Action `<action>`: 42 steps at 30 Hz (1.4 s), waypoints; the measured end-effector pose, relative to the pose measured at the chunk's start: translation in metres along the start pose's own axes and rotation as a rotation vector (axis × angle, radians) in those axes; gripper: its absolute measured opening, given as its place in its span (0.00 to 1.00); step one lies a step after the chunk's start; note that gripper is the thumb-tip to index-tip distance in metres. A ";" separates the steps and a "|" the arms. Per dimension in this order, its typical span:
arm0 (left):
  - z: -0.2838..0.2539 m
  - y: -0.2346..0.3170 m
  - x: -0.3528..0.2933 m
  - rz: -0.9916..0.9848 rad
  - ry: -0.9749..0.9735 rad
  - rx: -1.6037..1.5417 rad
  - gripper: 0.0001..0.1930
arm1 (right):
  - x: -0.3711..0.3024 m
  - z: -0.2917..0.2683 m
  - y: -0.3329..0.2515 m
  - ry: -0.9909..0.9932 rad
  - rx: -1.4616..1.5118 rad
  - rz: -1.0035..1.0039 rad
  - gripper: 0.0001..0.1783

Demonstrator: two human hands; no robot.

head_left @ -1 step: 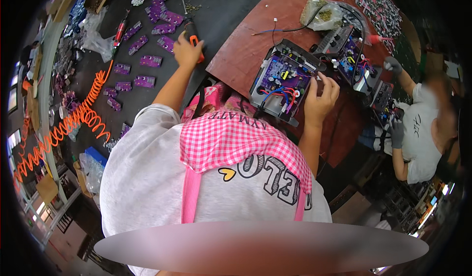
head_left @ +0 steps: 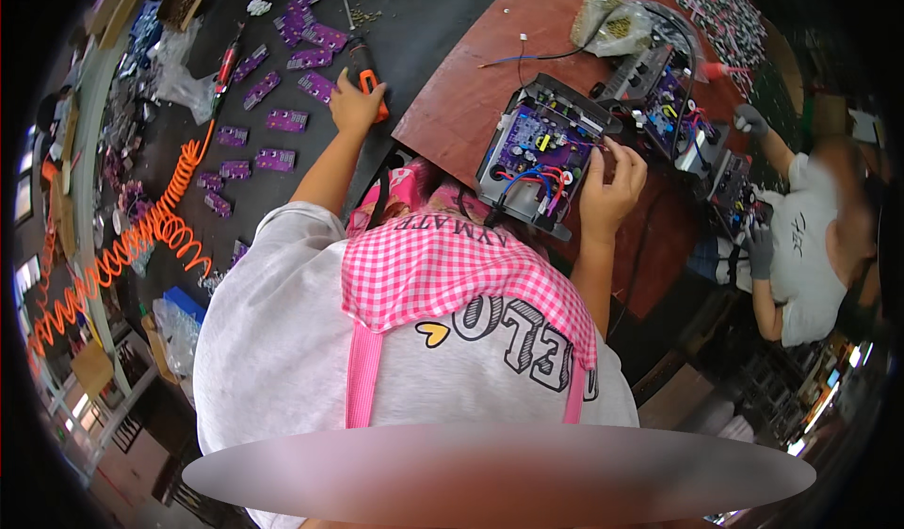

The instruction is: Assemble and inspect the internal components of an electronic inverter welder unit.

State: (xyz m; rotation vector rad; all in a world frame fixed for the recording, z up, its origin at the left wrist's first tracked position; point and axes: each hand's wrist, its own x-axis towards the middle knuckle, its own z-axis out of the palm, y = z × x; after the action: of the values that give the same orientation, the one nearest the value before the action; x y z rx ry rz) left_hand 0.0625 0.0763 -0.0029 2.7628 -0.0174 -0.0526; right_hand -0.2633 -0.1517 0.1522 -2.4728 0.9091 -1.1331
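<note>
My left hand (head_left: pixel 354 107) is at the orange-and-black handle of a power screwdriver (head_left: pixel 362 61) lying on the dark bench, its long bit pointing away. The fingers are apart around the handle, not wrapped tightly. My right hand (head_left: pixel 610 185) is at the right edge of an opened metal casing (head_left: pixel 489 175). Its thumb and forefinger come together on what looks like a thin wire (head_left: pixel 586 144) from the board; the other fingers are loosely curled. A purple circuit board (head_left: pixel 529 145) sits in the casing, with blue, red and white wires bunched at its near side.
Purple boards (head_left: pixel 286 120) are scattered over the bench at left, beside a red screwdriver (head_left: pixel 227 65) on an orange coiled hose (head_left: pixel 176 187). Further casings (head_left: pixel 704 152) and a bag of brass-coloured parts (head_left: pixel 617 25) stand on the red board. A gloved co-worker (head_left: pixel 800 246) works at right.
My left hand has slid slightly back along the screwdriver's handle, its fingers looser. My right hand has barely moved and stays at the casing's edge.
</note>
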 end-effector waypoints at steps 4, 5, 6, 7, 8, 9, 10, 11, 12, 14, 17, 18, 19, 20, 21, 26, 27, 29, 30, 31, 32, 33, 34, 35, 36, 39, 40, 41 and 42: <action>0.026 -0.025 0.011 -0.005 -0.247 -0.459 0.29 | -0.001 -0.003 -0.023 -0.032 0.041 -0.004 0.10; 0.026 -0.030 0.007 0.020 -0.286 -0.717 0.26 | 0.000 -0.003 -0.029 -0.058 0.066 -0.003 0.10; 0.023 -0.034 0.004 -0.046 -0.333 -0.932 0.23 | 0.001 -0.002 -0.036 -0.075 0.105 -0.004 0.10; 0.016 -0.040 0.003 0.019 -0.333 -0.949 0.21 | 0.000 -0.001 -0.044 -0.102 0.151 0.018 0.10; 0.008 -0.044 0.003 -0.047 -0.299 -0.919 0.19 | -0.001 0.000 -0.053 -0.135 0.212 -0.012 0.10; 0.003 -0.044 0.006 -0.009 -0.329 -0.900 0.20 | -0.002 0.003 -0.062 -0.190 0.234 0.004 0.09; -0.001 -0.045 0.003 0.047 -0.345 -0.935 0.20 | -0.003 0.007 -0.070 -0.266 0.288 -0.043 0.09; -0.002 -0.038 0.008 0.198 -0.261 -0.809 0.22 | -0.003 0.013 -0.080 -0.301 0.309 -0.087 0.09; -0.002 -0.031 0.013 0.279 -0.160 -0.647 0.26 | -0.002 0.019 -0.088 -0.300 0.332 -0.078 0.09; 0.011 -0.008 0.016 0.170 -0.239 -0.581 0.37 | -0.001 0.024 -0.098 -0.352 0.327 -0.141 0.09; 0.033 0.012 0.014 0.202 -0.124 -0.209 0.45 | -0.001 0.024 -0.105 -0.363 0.338 -0.117 0.08; 0.037 0.013 0.014 0.139 -0.064 -0.139 0.45 | -0.001 0.023 -0.105 -0.372 0.343 -0.137 0.08; 0.041 0.015 0.017 0.031 -0.016 -0.012 0.45 | -0.002 0.021 -0.106 -0.385 0.333 -0.116 0.07; 0.041 0.013 0.019 0.082 -0.005 -0.078 0.45 | -0.004 0.018 -0.106 -0.372 0.318 -0.106 0.07; 0.039 0.007 0.023 0.092 -0.115 -0.235 0.43 | -0.005 0.014 -0.106 -0.382 0.305 -0.093 0.07; 0.008 -0.026 0.022 -0.009 -0.226 -0.653 0.36 | -0.013 0.001 -0.108 -0.367 0.334 -0.059 0.07; -0.004 -0.036 0.010 0.037 -0.166 -0.702 0.35 | -0.014 -0.001 -0.108 -0.340 0.344 -0.075 0.07; -0.032 -0.047 -0.008 0.038 -0.179 -0.888 0.33 | -0.016 -0.002 -0.111 -0.363 0.377 -0.018 0.07; -0.049 -0.050 -0.016 0.037 -0.247 -0.913 0.32 | -0.017 -0.001 -0.113 -0.379 0.413 -0.035 0.07; -0.065 -0.048 -0.026 0.061 -0.281 -1.043 0.31 | -0.017 0.001 -0.115 -0.392 0.469 0.004 0.08; -0.081 -0.041 -0.034 0.095 -0.295 -1.106 0.31 | -0.016 0.004 -0.119 -0.433 0.540 0.003 0.09; -0.098 -0.034 -0.044 0.216 -0.358 -1.144 0.31 | -0.016 0.006 -0.124 -0.468 0.573 0.032 0.13; -0.113 -0.023 -0.055 0.230 -0.365 -1.153 0.31 | -0.015 0.010 -0.129 -0.543 0.630 0.098 0.21; -0.127 -0.009 -0.066 0.362 -0.427 -1.173 0.31 | -0.014 0.013 -0.135 -0.546 0.710 0.152 0.28; -0.139 0.007 -0.079 0.441 -0.430 -1.187 0.30 | -0.012 0.016 -0.140 -0.584 0.800 0.181 0.34; -0.159 0.063 -0.120 0.746 -0.532 -1.397 0.27 | -0.003 0.029 -0.156 -0.586 1.200 0.500 0.44; -0.165 0.078 -0.129 0.893 -0.625 -1.555 0.25 | 0.002 0.029 -0.152 -0.482 1.066 0.309 0.39; -0.170 0.092 -0.138 0.989 -0.622 -1.384 0.21 | 0.004 0.025 -0.149 -0.382 1.211 0.463 0.36; -0.173 0.103 -0.146 1.177 -0.584 -1.302 0.18 | 0.005 0.019 -0.144 -0.337 1.333 0.650 0.32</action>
State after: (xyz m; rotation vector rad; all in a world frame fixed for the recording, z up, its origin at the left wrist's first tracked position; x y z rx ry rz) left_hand -0.0768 0.0470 0.2008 1.0751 -1.2140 -0.3751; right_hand -0.1846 -0.0446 0.2115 -1.0894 0.4803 -0.6540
